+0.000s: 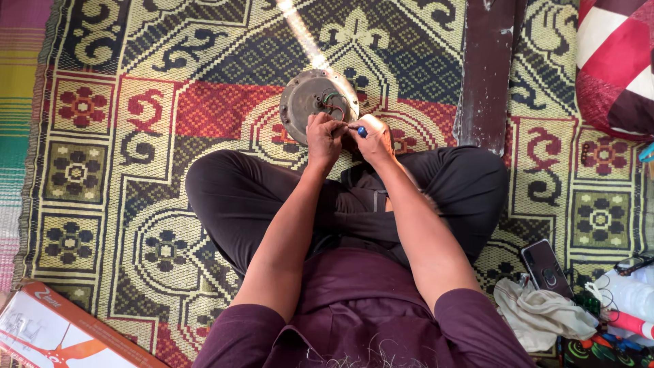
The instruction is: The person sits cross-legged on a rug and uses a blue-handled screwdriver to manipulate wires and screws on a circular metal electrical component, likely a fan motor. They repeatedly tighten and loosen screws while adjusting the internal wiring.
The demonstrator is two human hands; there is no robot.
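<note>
just above the crossed legs at centre frame, the left hand [323, 136] is curled shut, fingers pressing on the near rim of the round metal motor [308, 102] lying on the mat [136, 170]. beside it, touching, the right hand [371, 140] is clenched around a blue-handled screwdriver [362, 131].

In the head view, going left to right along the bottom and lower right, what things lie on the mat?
Cardboard box → person's lap with the left hand and right hand at the round motor housing → crumpled cloth → phone → red and white tube.
</note>
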